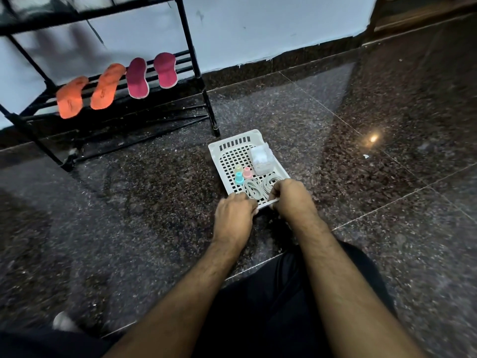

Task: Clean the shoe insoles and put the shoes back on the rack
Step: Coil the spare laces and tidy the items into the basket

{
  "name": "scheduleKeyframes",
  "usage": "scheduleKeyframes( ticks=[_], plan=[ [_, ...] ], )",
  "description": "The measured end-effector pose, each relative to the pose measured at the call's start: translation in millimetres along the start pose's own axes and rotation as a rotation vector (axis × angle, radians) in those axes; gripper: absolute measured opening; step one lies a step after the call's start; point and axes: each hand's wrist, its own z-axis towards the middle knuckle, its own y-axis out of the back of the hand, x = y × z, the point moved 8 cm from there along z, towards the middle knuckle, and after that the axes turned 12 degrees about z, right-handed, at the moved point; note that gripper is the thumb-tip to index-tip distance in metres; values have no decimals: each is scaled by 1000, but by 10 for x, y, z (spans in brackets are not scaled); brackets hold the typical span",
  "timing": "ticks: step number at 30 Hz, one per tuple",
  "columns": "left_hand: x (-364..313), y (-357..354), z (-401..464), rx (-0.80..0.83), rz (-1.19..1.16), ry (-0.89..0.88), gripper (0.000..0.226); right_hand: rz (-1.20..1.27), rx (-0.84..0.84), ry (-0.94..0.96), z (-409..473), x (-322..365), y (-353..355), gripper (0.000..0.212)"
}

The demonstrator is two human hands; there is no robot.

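your left hand [233, 211] and right hand [290, 196] both grip the white basket [233, 148] by its near rim — fingertips hidden; coiled contents blurred.

Materials and finishes, floor-level view

Polished speckled dark stone floor [387, 202], glossy, reflecting a light at right; black painted metal rack [191, 47], upper left; four matt cloth-faced insoles [103, 86], two orange, two maroon; white perforated plastic basket [232, 156], smooth; clear plastic box [260, 157]; pastel plastic caps [242, 174].
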Motion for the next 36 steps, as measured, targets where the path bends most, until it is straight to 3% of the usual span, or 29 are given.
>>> scheduleKeyframes(
  ticks=[5, 12, 17, 20, 30, 36],
  plan=[
    [-23, -113, 365, 17, -122, 0, 11, 17, -166, -30, 193, -49, 68, 23],
    [187, -256, 775, -28, -166, 12, 20, 76, -262, 18, 435, 103, -51, 29],
    [177, -352, 1143, -33, -297, -167, 39, -61, -292, 120, 631, 197, -279, 35],
    [116, -373, 1418, -29, -313, -200, 43, -90, -287, 103, 744, 171, -422, 52],
    [182, -611, 1943, -137, -359, -167, 12, -29, -410, 80, 1231, 26, -504, 72],
    [406, -658, 2324, -181, -310, -138, 4, -47, -346, 187, 1616, 60, -582, 77]
  ],
)
